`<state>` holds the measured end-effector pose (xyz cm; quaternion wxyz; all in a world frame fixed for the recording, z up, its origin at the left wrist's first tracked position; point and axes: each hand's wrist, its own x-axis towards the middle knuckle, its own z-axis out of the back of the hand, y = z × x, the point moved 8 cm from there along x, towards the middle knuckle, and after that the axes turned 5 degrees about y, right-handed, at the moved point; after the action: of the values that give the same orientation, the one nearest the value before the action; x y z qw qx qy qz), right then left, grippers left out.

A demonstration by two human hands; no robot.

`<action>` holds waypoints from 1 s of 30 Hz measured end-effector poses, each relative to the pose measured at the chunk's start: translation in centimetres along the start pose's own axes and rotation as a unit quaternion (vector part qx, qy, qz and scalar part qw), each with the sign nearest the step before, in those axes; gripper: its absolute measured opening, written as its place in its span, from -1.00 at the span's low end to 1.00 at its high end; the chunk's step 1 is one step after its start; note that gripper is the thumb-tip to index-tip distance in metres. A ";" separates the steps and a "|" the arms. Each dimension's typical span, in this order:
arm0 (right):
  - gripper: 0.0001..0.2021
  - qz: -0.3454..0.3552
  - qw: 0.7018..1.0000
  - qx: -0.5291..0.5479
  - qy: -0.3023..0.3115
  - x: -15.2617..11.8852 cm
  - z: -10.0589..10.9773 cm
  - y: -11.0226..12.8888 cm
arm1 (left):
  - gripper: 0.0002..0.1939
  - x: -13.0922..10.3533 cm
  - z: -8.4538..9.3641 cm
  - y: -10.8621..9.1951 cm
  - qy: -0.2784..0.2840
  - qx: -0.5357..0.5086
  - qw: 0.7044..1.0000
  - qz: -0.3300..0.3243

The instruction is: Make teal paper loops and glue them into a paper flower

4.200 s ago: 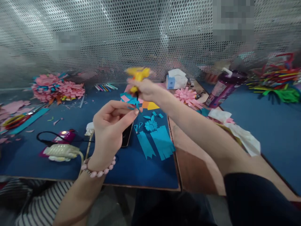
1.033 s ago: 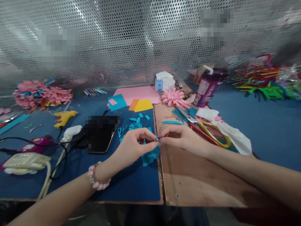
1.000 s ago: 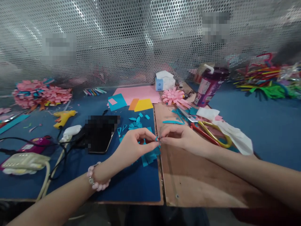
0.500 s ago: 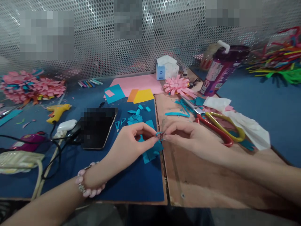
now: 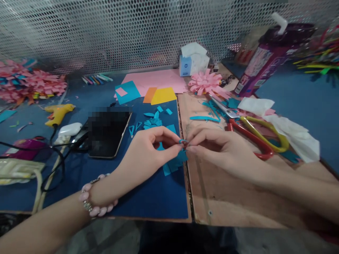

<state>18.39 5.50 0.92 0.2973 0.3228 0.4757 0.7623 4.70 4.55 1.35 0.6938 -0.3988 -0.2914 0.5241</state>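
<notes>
Between the fingertips of both hands is a small blue paper piece (image 5: 182, 141), mostly covered by the fingers. My left hand (image 5: 150, 150), with a bead bracelet (image 5: 92, 197) at the wrist, pinches it from the left. My right hand (image 5: 222, 148) is closed in a pinch at its other end. Below and behind the fingers lie blue paper pieces (image 5: 172, 164) on the blue tabletop. Just past the left hand sits a cluster of cut blue petals (image 5: 153, 122). Scissors (image 5: 259, 135) with red and yellow handles rest beyond the right hand.
A phone (image 5: 109, 135), a yellow glue gun (image 5: 58, 113) and cables lie at left. Coloured paper sheets (image 5: 164, 96), a tissue box (image 5: 194, 60) and a pink paper flower (image 5: 205, 83) stand at the back. A purple tumbler (image 5: 265, 63) and crumpled tissue (image 5: 296, 134) are at right.
The view has shifted, so the table's things sit higher in the picture. Both hands keep their pinch on the small blue paper, which shows at a slightly different angle.
</notes>
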 end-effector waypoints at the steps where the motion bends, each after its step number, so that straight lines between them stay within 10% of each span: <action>1: -0.95 0.004 1.000 -0.003 0.000 0.0 0.0 0.1 | -0.88 0.0 0.0 0.0 0.001 0.002 1.000 0.003; 30: -0.92 0.037 0.998 -0.037 -0.033 -0.5 -0.1 0.4 | -0.93 -0.2 -0.2 -0.3 0.002 0.009 1.000 0.013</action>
<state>18.57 4.90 1.12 0.2957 0.3537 0.4246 0.7792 4.93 4.30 1.51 0.6912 -0.3971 -0.2805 0.5346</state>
